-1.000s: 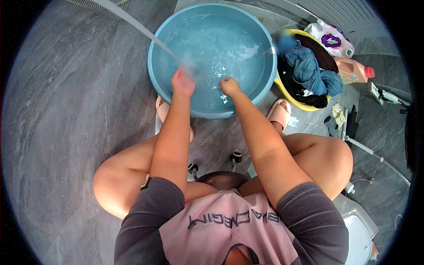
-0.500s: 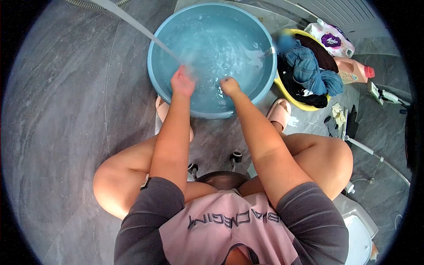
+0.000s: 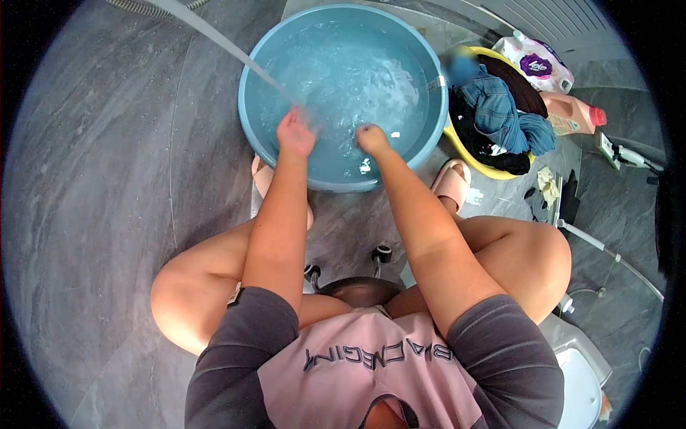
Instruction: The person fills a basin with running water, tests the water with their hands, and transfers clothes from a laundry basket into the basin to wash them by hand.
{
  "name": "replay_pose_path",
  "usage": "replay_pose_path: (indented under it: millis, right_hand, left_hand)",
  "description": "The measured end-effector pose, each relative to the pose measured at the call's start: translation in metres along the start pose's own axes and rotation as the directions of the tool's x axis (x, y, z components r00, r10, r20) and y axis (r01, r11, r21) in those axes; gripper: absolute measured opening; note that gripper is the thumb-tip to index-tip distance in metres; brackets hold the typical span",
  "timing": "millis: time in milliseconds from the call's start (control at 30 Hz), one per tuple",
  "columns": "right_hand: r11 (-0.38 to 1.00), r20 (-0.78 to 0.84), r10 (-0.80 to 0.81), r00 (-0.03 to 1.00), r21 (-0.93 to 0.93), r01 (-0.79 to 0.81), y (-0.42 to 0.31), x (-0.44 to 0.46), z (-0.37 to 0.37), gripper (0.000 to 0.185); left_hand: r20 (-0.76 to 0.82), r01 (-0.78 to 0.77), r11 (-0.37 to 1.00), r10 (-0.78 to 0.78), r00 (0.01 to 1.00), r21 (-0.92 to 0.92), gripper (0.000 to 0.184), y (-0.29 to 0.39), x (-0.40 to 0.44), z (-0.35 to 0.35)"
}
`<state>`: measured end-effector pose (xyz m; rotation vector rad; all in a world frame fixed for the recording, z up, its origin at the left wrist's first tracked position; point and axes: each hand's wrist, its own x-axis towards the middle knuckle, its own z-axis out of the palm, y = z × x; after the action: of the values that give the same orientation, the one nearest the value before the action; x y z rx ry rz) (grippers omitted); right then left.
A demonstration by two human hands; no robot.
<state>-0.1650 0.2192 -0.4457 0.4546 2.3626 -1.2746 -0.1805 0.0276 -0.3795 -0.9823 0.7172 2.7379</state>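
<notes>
A large blue basin of rippling water stands on the floor before me. From the upper left, a pale stream of water falls into it beside my left hand. That hand is over the near part of the basin, palm turned up and fingers extended, their tips blurred by splashing. My right hand is at the water surface to its right, with its fingers curled in. Whatever those fingers hold, if anything, is hidden. A small tag sticks to the basin's right rim.
Right of the basin, a yellow tub holds blue jeans and dark clothes. Behind it are a pink detergent bottle and a white package with a purple flower. A ribbed hose lies at the upper left.
Both hands stay in nearly the same place. The ripples and bright reflections on the water have shifted.
</notes>
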Motion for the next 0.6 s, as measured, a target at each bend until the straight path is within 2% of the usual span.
replay_pose_path:
  millis: [33, 100, 200, 400, 533, 600]
  right_hand:
    - [1.0, 0.0, 0.0, 1.0, 0.0, 0.0, 0.006, 0.003, 0.001, 0.025]
    - [0.981, 0.164, 0.147, 0.975, 0.104, -0.166, -0.017, -0.015, -0.016, 0.031]
    - [0.994, 0.071, 0.082, 0.994, 0.072, -0.087, -0.006, -0.007, -0.006, 0.029]
    - [0.987, 0.128, 0.15, 0.98, 0.046, -0.157, -0.009, -0.007, -0.01, 0.031]
    - [0.992, 0.123, 0.124, 0.985, -0.004, -0.125, -0.006, -0.003, -0.008, 0.032]
    - [0.995, 0.056, 0.096, 0.994, -0.002, -0.096, -0.006, -0.004, -0.006, 0.031]
  left_hand:
    - [0.03, 0.007, 1.0, -0.007, 1.0, -0.011, 0.049, 0.0, 0.0, -0.001]
    - [0.027, 0.015, 1.0, -0.014, 1.0, -0.015, 0.049, 0.0, 0.002, -0.003]
    - [0.022, 0.019, 1.0, -0.019, 1.0, -0.017, 0.049, -0.001, 0.002, -0.003]
    - [0.037, 0.022, 1.0, -0.022, 0.999, -0.004, 0.044, -0.001, 0.0, -0.001]
    - [-0.017, -0.004, 1.0, 0.004, 1.0, 0.015, 0.046, -0.001, -0.002, 0.003]
    - [-0.003, 0.001, 1.0, -0.001, 1.0, 0.025, 0.046, -0.001, 0.0, 0.0]
